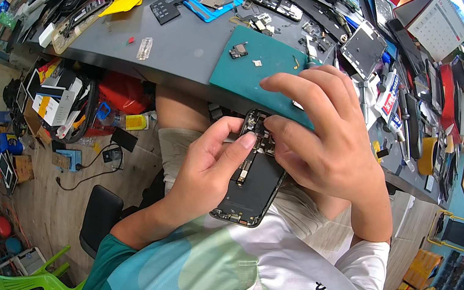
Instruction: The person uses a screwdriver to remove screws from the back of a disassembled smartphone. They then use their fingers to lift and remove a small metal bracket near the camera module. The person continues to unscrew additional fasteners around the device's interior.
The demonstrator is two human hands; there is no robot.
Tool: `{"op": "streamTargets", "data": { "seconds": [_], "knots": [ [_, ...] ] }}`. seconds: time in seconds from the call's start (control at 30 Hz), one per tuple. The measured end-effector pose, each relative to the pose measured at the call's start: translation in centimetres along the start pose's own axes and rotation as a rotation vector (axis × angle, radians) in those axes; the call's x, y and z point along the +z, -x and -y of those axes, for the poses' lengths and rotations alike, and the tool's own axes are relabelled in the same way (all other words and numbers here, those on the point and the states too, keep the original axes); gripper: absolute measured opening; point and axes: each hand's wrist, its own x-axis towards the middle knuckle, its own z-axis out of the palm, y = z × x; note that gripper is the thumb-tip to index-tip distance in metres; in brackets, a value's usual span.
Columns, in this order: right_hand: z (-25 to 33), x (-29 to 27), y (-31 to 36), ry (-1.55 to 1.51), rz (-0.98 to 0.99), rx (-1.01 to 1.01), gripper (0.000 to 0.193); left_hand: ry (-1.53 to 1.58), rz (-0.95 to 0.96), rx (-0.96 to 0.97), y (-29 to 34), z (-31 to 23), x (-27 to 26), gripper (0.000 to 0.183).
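An opened smartphone (254, 183), its battery and inner boards bare, is held tilted above my lap, in front of the desk edge. My left hand (210, 163) grips it along the left side, thumb pressed on the upper inner parts and fingers behind. At the upper right side of the phone is my right hand (324, 133). Its lower fingers are bent together at the inner parts, while the upper ones arch out over the mat. What those bent fingertips pinch, if anything, is hidden. A green work mat (244, 73) lies just beyond, bearing small metal parts (238, 51).
On the grey desk (191, 57) lie a loose battery (169, 8), a blue frame (212, 2) and a clear strip (145, 47). Phone parts crowd the back; tools (404, 113) fill the right. A cluttered bin (65, 103) stands below left, near a green chair (44, 279).
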Motion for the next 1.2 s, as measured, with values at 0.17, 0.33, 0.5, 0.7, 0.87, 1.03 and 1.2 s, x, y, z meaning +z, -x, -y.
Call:
{"op": "streamTargets", "data": {
  "seconds": [0.17,0.33,0.5,0.7,0.87,1.03,1.2],
  "knots": [
    [0.0,-0.1,0.2,-0.013,0.001,0.014,0.035,-0.014,-0.015,0.001,0.0,-0.2,0.4,0.021],
    [0.2,-0.2,0.3,-0.026,0.009,0.034,0.036,-0.009,-0.004,-0.006,0.1,-0.1,0.3,0.021],
    [0.0,-0.7,0.5,-0.050,0.041,0.033,0.036,-0.010,-0.011,-0.003,0.1,-0.1,0.5,0.019],
    [-0.3,-0.9,0.7,-0.077,0.047,0.022,0.037,0.012,-0.002,-0.010,0.1,-0.1,0.5,0.019],
    [-0.2,-1.0,0.8,-0.081,0.052,0.017,0.036,-0.005,0.004,0.008,0.1,0.0,0.4,0.019],
    [-0.1,-0.8,1.0,-0.095,0.049,0.031,0.037,-0.006,0.005,0.025,0.1,0.1,0.5,0.021],
    [0.0,-0.8,1.1,-0.103,0.069,0.025,0.040,0.000,0.007,0.010,0.3,-0.2,0.5,0.019]
  ]
}}
